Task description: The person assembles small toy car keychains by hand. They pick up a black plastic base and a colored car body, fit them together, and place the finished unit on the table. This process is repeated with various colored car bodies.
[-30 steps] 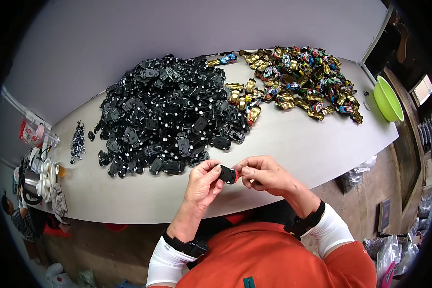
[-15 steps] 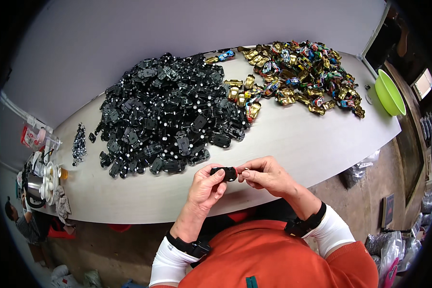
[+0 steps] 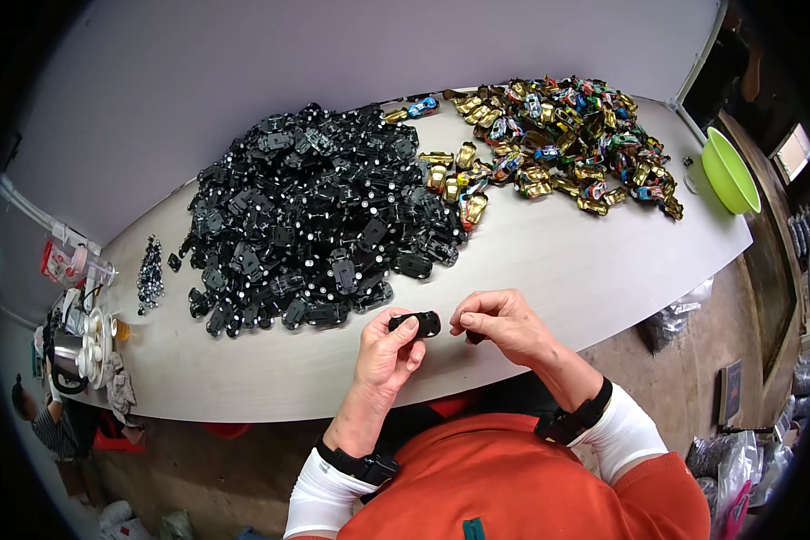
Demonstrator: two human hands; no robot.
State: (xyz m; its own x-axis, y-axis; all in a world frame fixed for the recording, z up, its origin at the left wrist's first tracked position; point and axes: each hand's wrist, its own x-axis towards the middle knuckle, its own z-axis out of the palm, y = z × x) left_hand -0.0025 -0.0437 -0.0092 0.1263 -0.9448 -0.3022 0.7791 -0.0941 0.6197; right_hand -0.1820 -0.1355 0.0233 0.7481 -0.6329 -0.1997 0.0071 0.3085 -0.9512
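Observation:
Held between the thumb and fingers of my left hand [image 3: 380, 355] is a black toy car chassis [image 3: 427, 325], just above the table near its front edge. A short gap to the right, my right hand [image 3: 508, 331] is closed in a pinch. A small dark piece [image 3: 474, 337] shows under its fingertips, too small to name. Beyond my left hand spreads a large heap of black toy car chassis [image 3: 342, 229] with small wheels. Farther right lies a pile of gold and multicoloured toy car bodies [image 3: 594, 144].
A small heap of shiny little parts [image 3: 150, 277] sits on the left of the table [image 3: 549, 261]. A kettle [image 3: 66, 355] and white cups [image 3: 90, 346] stand at its left end. A green bowl [image 3: 731, 175] rests at the far right. Another person [image 3: 49, 423] is at the left.
My right hand has drawn slightly away from the chassis and turned, and a small dark piece now shows at its fingertips. My left hand keeps its hold on the chassis.

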